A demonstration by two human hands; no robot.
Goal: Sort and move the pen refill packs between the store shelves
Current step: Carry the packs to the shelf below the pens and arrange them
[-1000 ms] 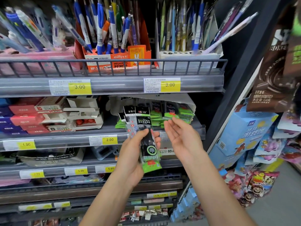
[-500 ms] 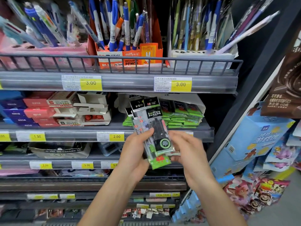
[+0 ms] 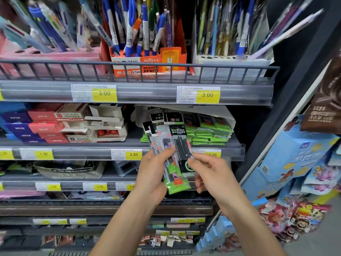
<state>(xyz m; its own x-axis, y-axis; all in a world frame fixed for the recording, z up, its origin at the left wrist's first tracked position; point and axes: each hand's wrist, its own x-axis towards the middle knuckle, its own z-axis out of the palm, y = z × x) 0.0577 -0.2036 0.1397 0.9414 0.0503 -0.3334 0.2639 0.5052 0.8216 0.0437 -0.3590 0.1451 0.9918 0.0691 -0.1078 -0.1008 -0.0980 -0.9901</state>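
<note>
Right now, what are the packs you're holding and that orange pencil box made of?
The refill packs in both hands look like thin clear plastic: glossy, see-through, refills visible inside, with printed header cards, probably paper. The orange pencil box looks like matte printed cardboard, with folded flat panels.

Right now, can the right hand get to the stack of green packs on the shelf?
Probably yes. The stack of green packs lies just above and behind the right hand, with nothing between them. But this hand pinches the black pack from the bunch that the left hand holds, so it is not free.
</note>
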